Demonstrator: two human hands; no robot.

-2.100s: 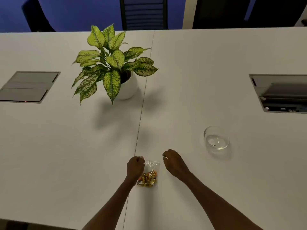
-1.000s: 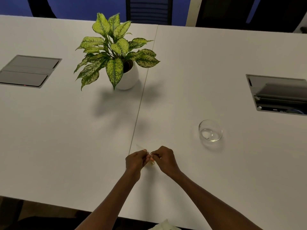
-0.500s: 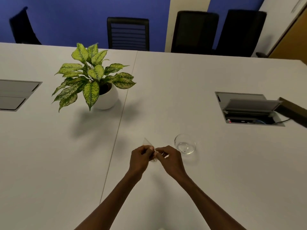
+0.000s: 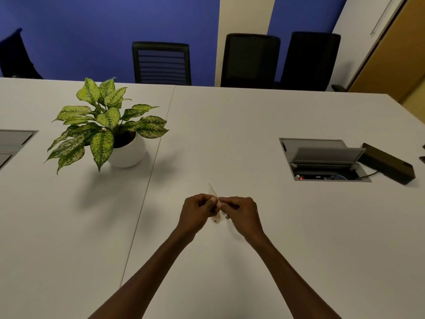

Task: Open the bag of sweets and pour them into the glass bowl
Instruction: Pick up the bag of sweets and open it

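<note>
My left hand (image 4: 196, 209) and my right hand (image 4: 241, 211) meet above the white table (image 4: 230, 125), both pinching the small clear bag of sweets (image 4: 213, 191). A corner of the plastic sticks up above my knuckles. A little of the bag's lower part shows between the hands, and the sweets are mostly hidden. The glass bowl is almost wholly behind my right hand; only a faint glassy edge (image 4: 232, 231) shows beside that wrist.
A potted plant (image 4: 108, 127) in a white pot stands at the back left. An open cable box (image 4: 322, 160) with a black device (image 4: 388, 166) beside it lies at the right, and another hatch (image 4: 11, 143) at the far left. Black chairs (image 4: 162, 63) line the far edge.
Both hands closed on the bag and lifted it off the table. The view tilted up and shifted, so the bowl went from right of my hands to behind my right hand.
</note>
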